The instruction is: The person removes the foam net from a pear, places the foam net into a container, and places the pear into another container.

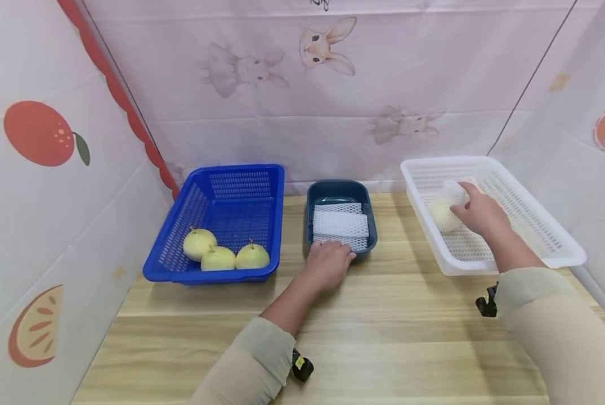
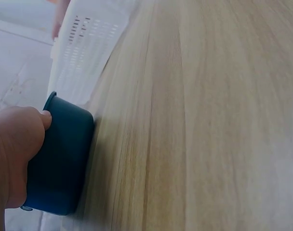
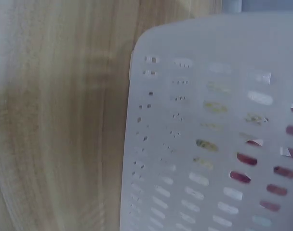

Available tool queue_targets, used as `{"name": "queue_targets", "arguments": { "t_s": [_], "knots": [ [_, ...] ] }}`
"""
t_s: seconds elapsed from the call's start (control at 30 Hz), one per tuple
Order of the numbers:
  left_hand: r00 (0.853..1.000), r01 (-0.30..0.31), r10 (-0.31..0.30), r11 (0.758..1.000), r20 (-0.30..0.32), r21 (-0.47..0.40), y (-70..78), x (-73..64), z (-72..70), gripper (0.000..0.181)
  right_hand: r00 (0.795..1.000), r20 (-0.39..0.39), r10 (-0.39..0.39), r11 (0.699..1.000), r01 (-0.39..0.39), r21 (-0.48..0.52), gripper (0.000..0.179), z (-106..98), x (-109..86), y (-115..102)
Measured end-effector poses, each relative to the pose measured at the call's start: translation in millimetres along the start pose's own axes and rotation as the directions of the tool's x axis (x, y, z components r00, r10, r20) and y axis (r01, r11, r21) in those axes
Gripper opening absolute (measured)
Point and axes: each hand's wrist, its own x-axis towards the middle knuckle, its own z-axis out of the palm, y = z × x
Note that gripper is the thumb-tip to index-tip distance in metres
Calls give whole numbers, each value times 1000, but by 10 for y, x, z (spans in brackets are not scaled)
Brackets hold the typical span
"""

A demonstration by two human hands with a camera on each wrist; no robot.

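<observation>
In the head view my right hand [image 1: 486, 215] is inside the white basket [image 1: 565, 256], thumb and index finger pinching the loose end of a white foam net sleeve that covers a pale yellow pear [image 1: 443, 216]. My left hand [image 1: 328, 264] rests over the near rim of a dark teal box [image 1: 370, 211], fingers by the stacked white foam nets [image 1: 340, 224]. Its thumb touches the box's rim in the left wrist view; the fingertips are hidden there. Only the basket's perforated wall [image 3: 204, 120] appears in the right wrist view, without the right hand.
On the left a blue basket [image 1: 277, 225] holds three yellow-green pears [image 1: 218, 259] along its near side. All the containers stand on a wood-grain table [image 1: 383, 326], against a printed cloth backdrop [image 1: 261, 129]. Cloth walls close both sides.
</observation>
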Motion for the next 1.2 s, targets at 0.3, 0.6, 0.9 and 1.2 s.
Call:
{"name": "queue_targets", "arguments": {
  "t_s": [0.3, 0.6, 0.9, 1.2],
  "knots": [
    [1000, 9, -9, 1000, 1, 7, 17, 10, -41, 37, 999, -40, 2, 1000, -2, -1, 63, 34, -8, -93],
    [1000, -3, 3, 1000, 3, 6, 56, 43, -20, 38, 982, -185, -21, 999, 13, -42, 38, 42, -109, -25],
    [1000, -12, 11, 999, 17, 40, 57, 55, -32, 40, 976, -211, -55, 996, 39, -77, 38, 29, -182, -13],
    [999, -2, 1, 1000, 50, 16, 15, 11, -65, 40, 955, -268, -131, 990, 113, -80, 39, -76, -392, -215]
  ]
}}
